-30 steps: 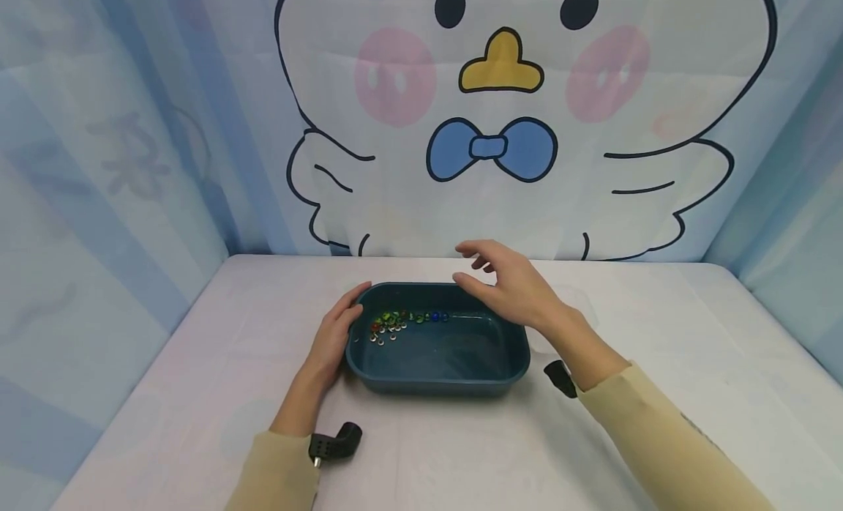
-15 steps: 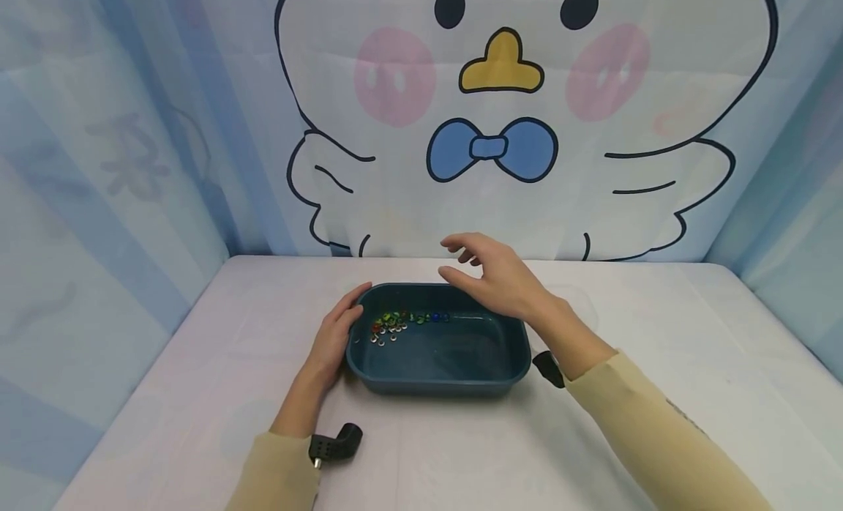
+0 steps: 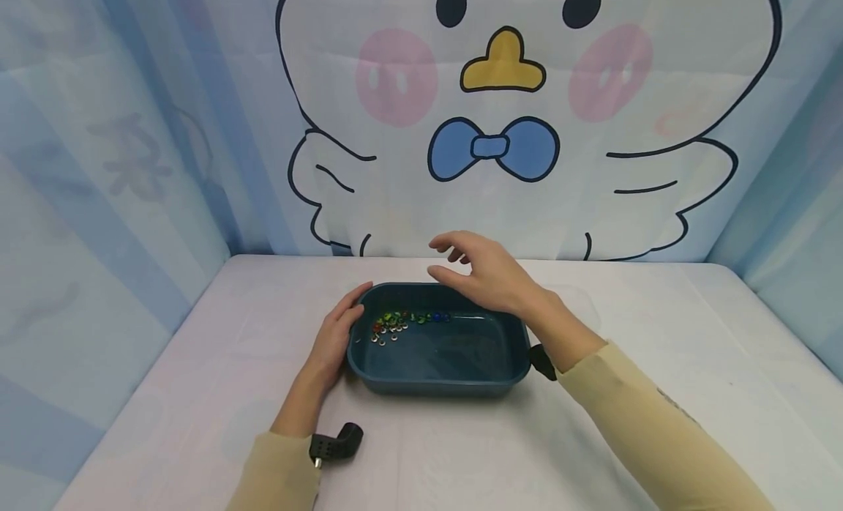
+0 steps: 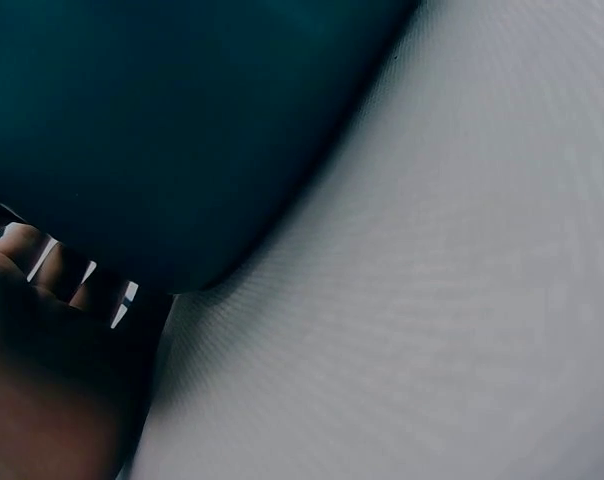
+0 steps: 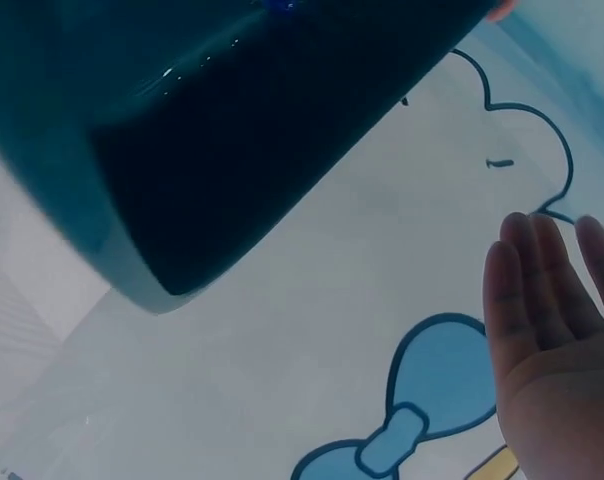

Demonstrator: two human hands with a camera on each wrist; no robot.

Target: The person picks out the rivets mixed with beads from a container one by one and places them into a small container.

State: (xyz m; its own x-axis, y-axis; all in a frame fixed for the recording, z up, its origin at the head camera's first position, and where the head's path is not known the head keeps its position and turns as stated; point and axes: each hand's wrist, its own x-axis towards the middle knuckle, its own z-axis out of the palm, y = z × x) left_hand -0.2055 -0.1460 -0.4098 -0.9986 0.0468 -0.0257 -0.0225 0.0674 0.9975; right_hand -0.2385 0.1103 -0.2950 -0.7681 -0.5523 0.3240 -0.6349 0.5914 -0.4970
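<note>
A dark teal plastic basin (image 3: 437,386) sits on the white table, its mouth facing up. Small shiny glass beads, like marbles, in green, red, blue and clear (image 3: 391,323) lie grouped at its back left, with the blue ones trailing right along the back wall. My left hand (image 3: 332,339) grips the basin's left side, thumb at the rim and fingers along the outer wall; the left wrist view shows those fingers in shadow beside the wall. Over the basin's back right edge hovers my right hand (image 3: 490,277), holding nothing, its fingers extended in the right wrist view.
White cloth covers the table (image 3: 658,394). A printed curtain with a cartoon bird and a blue bow tie (image 3: 487,147) hangs right behind it, and pale blue curtains (image 3: 85,203) close off both sides. A faint round outline (image 3: 576,306) shows at the table's back right.
My right hand has drifted left and slightly up over the basin's back edge. The left hand, the basin and the beads look unmoved.
</note>
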